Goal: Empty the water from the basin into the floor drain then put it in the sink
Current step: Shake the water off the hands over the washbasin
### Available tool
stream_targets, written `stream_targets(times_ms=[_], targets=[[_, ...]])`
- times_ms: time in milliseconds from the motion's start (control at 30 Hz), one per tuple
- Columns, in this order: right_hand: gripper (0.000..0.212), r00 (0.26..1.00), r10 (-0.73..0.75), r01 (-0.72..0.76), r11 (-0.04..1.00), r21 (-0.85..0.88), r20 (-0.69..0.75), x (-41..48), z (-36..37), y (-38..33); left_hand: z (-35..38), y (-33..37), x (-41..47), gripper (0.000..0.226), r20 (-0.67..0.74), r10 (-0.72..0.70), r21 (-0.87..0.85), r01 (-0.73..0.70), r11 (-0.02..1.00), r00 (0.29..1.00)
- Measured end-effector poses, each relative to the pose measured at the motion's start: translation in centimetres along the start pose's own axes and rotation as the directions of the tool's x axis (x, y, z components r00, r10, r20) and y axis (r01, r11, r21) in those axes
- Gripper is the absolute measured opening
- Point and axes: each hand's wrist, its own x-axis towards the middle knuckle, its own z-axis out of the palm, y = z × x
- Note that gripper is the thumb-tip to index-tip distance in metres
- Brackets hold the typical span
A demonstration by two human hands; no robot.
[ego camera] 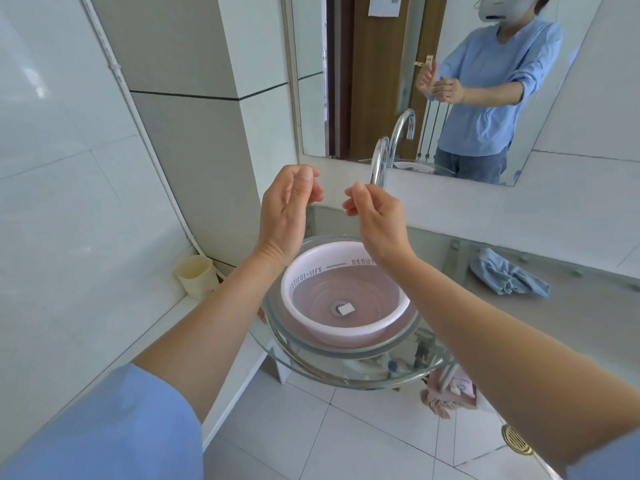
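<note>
Head view: the left hand (287, 209) and the right hand (375, 216) are up in the air, close together but not touching. Their fingers are loosely bent and hold nothing. The pink and white basin (346, 329) sits in the glass sink (346, 354), right below the fingers. The tap (379, 161) is just behind the right fingers. The gold floor drain (516, 441) is far below, to the right.

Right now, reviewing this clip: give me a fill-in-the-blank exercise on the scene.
The basin sits inside the glass ____.
The left hand and right hand both hold ____.
The floor drain lies on the person's ____ side.
The crumpled cloth on the counter is ____.
Missing: sink, nothing, right, blue.
</note>
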Motion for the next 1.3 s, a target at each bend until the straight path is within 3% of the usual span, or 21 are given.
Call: stream_targets(times_ms=[267,367,433,633,767,867,967,1100,1300], targets=[[0.033,0.992,0.118,-0.114,0.988,-0.106,0.034,-1.7,0.3,5.4,0.5,-5.1,-3.1,0.026,0.133,-0.143,0.15,0.123,0.981,0.981],[0.019,0.982,0.164,-0.144,0.97,-0.194,0.09,-2.8,0.1,8.2,0.6,-8.0,-5.1,0.014,0.225,-0.198,0.282,0.13,0.95,0.954],[0.017,0.966,0.215,-0.173,0.951,-0.256,0.145,-3.5,0.0,10.2,0.5,-10.0,-6.3,0.014,0.298,-0.245,0.388,0.118,0.914,0.923],[0.045,0.873,0.387,-0.213,0.85,-0.482,0.297,-5.2,-0.3,14.9,0.1,-14.4,-8.8,0.033,0.436,-0.484,0.651,0.106,0.752,0.759],[0.051,0.797,0.456,-0.139,0.777,-0.614,0.396,-6.1,-0.5,16.6,0.2,-16.2,-10.1,0.035,0.512,-0.547,0.762,-0.055,0.646,0.662],[0.048,0.699,0.532,0.032,0.644,-0.764,0.478,-6.8,-0.7,17.9,0.2,-17.2,-10.8,0.036,0.541,-0.546,0.792,-0.169,0.587,0.64],[0.037,0.64,0.568,0.142,0.574,-0.806,0.518,-7.3,-1.2,18.9,0.3,-18.0,-11.1,0.027,0.602,-0.525,0.782,-0.31,0.541,0.602],[0.027,0.592,0.545,0.265,0.563,-0.782,0.593,-7.1,-1.6,19.9,0.4,-18.5,-11.3,0.026,0.588,-0.519,0.793,-0.314,0.523,0.62],[0.041,0.515,0.556,0.32,0.581,-0.748,0.652,-6.7,-1.7,21.2,1.1,-19.4,-11.1,0.02,0.562,-0.528,0.819,-0.337,0.464,0.637]])
